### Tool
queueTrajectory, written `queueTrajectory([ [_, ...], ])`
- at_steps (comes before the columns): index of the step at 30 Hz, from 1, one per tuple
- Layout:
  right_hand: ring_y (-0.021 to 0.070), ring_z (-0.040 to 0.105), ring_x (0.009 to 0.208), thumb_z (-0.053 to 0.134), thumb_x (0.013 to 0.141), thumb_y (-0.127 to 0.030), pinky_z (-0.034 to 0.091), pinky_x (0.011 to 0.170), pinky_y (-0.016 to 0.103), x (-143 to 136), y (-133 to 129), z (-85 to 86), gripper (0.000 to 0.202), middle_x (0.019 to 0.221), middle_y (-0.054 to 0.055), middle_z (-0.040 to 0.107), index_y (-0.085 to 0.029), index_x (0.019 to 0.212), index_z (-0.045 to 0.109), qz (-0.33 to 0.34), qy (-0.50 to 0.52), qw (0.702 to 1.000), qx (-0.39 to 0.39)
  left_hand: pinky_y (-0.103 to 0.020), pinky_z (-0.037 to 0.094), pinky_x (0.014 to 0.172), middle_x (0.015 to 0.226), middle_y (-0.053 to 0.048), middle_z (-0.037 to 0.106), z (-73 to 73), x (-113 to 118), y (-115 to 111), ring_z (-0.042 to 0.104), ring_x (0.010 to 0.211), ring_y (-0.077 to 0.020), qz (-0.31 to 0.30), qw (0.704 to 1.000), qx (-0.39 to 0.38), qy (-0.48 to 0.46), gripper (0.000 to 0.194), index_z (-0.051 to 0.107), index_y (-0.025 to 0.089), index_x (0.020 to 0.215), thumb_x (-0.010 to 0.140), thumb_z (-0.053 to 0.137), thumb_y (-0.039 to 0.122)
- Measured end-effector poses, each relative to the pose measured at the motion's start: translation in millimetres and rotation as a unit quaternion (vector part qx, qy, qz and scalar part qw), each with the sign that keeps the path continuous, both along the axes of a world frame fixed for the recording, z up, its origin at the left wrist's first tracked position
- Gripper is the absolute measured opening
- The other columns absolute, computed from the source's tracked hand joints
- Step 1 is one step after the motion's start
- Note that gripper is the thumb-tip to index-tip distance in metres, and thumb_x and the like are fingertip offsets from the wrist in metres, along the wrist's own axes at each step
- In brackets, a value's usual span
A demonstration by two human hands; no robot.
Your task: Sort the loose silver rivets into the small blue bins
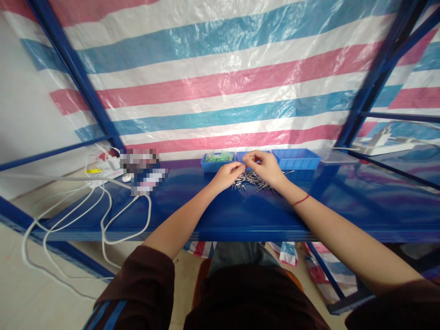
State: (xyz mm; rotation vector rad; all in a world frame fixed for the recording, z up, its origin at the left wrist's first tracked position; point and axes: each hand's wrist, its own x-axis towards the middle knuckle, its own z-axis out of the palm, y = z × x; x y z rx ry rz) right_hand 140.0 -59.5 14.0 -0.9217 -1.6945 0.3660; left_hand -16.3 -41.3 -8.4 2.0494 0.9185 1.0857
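Both hands are close together over a loose pile of thin metal pieces [252,180] on the blue table. My left hand [229,175] is closed, thumb and fingers pinched at the pile's left side; whatever it holds is too small to make out. Just right of it and slightly higher, my right hand [264,166] is also pinched, its fingertips near those of my left hand. Any item between them cannot be made out. Behind the hands are a blue bin with green packets [220,158], a middle blue bin [239,156] partly hidden by my right hand, and a right blue bin [298,159].
White cables [149,215] and a power strip [103,176] lie at the left, beside blurred items. A clear lid [338,156] sits right of the bins. Blue metal posts [366,78] frame the table [220,215], with striped sheeting [220,87] behind.
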Motion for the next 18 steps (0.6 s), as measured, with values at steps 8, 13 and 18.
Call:
queueTrajectory([
  [8, 0.0165, 0.057, 0.071, 0.049, 0.084, -0.026, 0.044, 0.068, 0.03, 9.6, -8.6, 11.1, 0.022, 0.084, 0.009, 0.066, -0.015, 0.086, 0.068, -0.028, -0.181, 0.973, 0.137, -0.022, 0.045, 0.068, 0.087, -0.004, 0.064, 2.2, -3.4, 5.8, 0.057, 0.072, -0.0111, 0.097, 0.99, 0.092, -0.045, 0.02, 0.062, 0.015, 0.088, 0.079, 0.057, 0.032],
  [13, 0.017, 0.057, 0.069, 0.05, 0.083, -0.025, 0.042, 0.069, 0.029, 14.1, 1.5, 4.0, 0.021, 0.079, 0.007, 0.067, -0.016, 0.078, 0.068, -0.051, -0.248, 0.965, 0.065, -0.023, 0.045, 0.07, 0.084, -0.004, 0.064, 5.6, -4.6, 3.6, 0.058, 0.074, -0.0124, 0.118, 0.987, 0.106, -0.02, 0.021, 0.064, 0.015, 0.084, 0.081, 0.055, 0.035],
  [18, 0.0121, 0.052, 0.057, 0.054, 0.079, -0.025, 0.039, 0.055, 0.024, 22.8, 14.3, 4.4, 0.017, 0.064, 0.002, 0.061, -0.016, 0.067, 0.061, -0.067, -0.053, 0.989, -0.121, -0.023, 0.046, 0.066, 0.085, -0.002, 0.064, 5.2, -4.5, 1.5, 0.055, 0.062, -0.01, 0.139, 0.986, 0.082, 0.037, 0.028, 0.063, 0.017, 0.099, 0.082, 0.053, 0.037],
])
